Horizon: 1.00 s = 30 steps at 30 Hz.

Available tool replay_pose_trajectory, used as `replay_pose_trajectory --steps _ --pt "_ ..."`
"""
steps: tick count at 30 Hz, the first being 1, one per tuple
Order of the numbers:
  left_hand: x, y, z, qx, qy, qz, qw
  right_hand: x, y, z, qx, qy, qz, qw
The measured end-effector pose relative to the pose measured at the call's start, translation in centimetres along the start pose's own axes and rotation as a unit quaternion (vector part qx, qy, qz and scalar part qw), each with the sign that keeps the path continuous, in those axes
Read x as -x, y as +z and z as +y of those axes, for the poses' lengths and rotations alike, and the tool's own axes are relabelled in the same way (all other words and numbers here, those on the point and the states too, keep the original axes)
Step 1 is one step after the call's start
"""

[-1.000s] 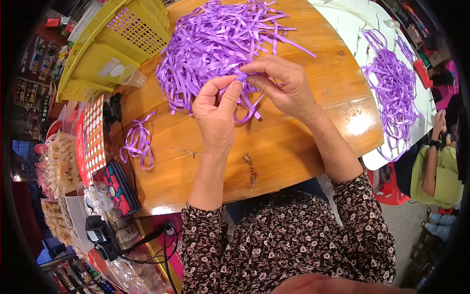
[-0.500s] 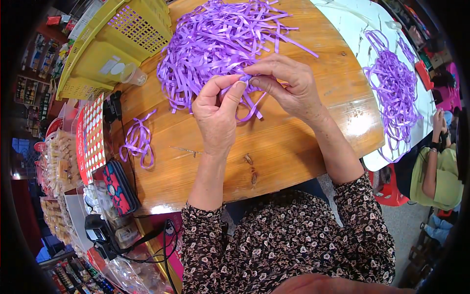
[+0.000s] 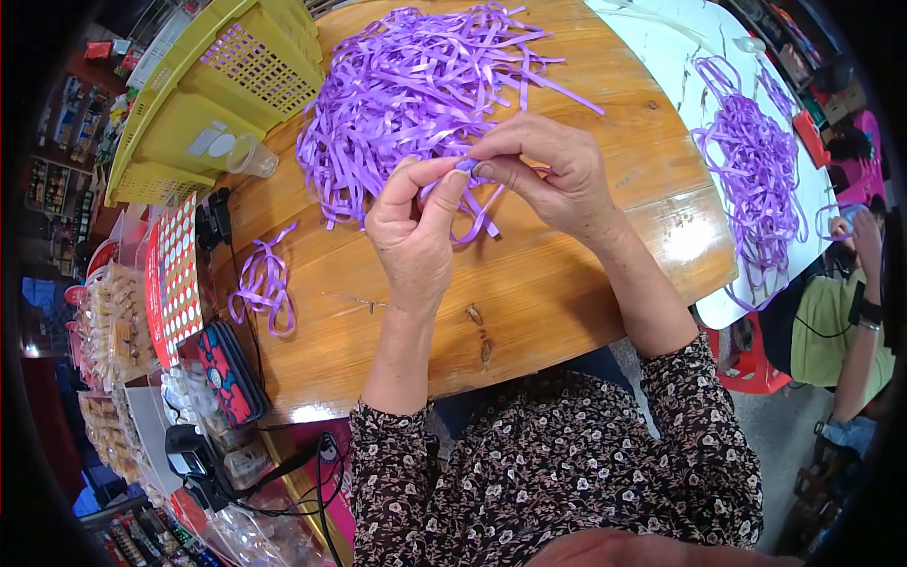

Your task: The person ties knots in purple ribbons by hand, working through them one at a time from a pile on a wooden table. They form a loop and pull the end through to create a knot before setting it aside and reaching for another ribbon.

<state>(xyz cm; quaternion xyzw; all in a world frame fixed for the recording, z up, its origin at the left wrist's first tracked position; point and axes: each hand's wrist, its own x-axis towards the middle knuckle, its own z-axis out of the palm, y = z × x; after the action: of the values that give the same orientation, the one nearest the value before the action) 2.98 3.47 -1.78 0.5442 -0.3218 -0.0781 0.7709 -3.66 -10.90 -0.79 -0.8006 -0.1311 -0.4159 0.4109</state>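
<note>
Both hands meet over the wooden table, pinching one purple ribbon [image 3: 470, 164] at a small bunched spot. My left hand [image 3: 413, 222] grips it between thumb and index finger. From the other side, my right hand [image 3: 553, 175] pinches the same spot with its thumb and fingertips. Loose ends of this ribbon hang below the fingers; whether it is knotted there I cannot tell. Just beyond the hands lies a big heap of purple ribbons [image 3: 406, 85]. A smaller bundle of purple ribbon [image 3: 265, 283] rests on the table to the left of my left hand.
A yellow plastic basket [image 3: 217, 104] and a clear plastic cup [image 3: 253, 157] stand at the far left. A patterned zip pouch [image 3: 230, 373] lies at the table's left edge. More purple ribbons [image 3: 753, 175] lie on the white table [image 3: 652, 38], where another person [image 3: 841, 326] handles ribbon.
My hands stay pinched on the ribbon with slight finger movement. The view has shifted a little. At the right, the other person's hands have come up with a ribbon.
</note>
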Motion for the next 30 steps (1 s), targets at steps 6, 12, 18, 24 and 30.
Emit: replay_pose_trajectory --steps 6,12,18,24,30 --pt "0.6 2.4 1.7 -0.156 -0.004 -0.010 0.988 1.0 -1.7 0.1 0.038 -0.056 0.004 0.998" --pt "1.2 -0.2 0.6 -0.212 0.061 -0.065 0.973 1.0 -0.5 -0.8 -0.035 -0.020 0.005 0.999" --pt "1.5 3.1 2.4 -0.224 0.065 -0.019 0.972 1.1 -0.4 -0.2 -0.042 0.057 0.025 0.997" --pt "0.9 2.9 2.0 -0.177 -0.028 0.013 0.984 1.0 0.0 0.7 -0.060 0.076 0.015 0.995" --pt "0.3 0.5 -1.5 -0.033 -0.081 0.011 0.996 1.1 -0.7 0.5 -0.050 0.024 0.023 0.998"
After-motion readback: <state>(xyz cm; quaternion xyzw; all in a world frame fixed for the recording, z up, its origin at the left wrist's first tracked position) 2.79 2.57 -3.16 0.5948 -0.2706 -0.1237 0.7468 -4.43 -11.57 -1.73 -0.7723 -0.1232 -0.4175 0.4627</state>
